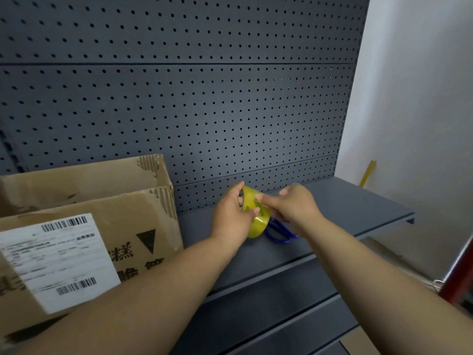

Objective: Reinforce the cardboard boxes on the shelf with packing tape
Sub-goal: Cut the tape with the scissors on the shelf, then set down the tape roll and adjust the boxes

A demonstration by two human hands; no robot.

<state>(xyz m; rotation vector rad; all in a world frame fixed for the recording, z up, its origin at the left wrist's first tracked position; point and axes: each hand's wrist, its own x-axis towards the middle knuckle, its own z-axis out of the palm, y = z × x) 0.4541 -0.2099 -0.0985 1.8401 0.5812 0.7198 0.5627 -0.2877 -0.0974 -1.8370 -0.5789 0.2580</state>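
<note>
One dark grey pegboard [179, 98] fills the back of the view, with a pale wall [422, 98] to its right. One dark grey shelf [345, 208] juts out below it.

Two cardboard boxes stand on the left part of the shelf, one just behind the other. The rear box [89, 175] has a torn flap standing up; what is in it cannot be seen. The front box [133, 216] is closed on top and bears black printed characters and one white label [51, 260] with two barcodes.

Two bare hands reach over the shelf to the right of the boxes. The left hand [230, 213] grips one yellow roll of tape [258, 221], held on edge just above the shelf, thumb on top and fingers curled into the core. The right hand [294, 203] has its fingers curled, with its fingertips pinching at the roll's outer face; whether they have the tape's loose end cannot be told.

One pair of scissors [279, 233] with blue handles lies on the shelf just under the roll and the right wrist.

One yellow stick [367, 173] leans against the wall beyond the shelf's far right corner.
</note>
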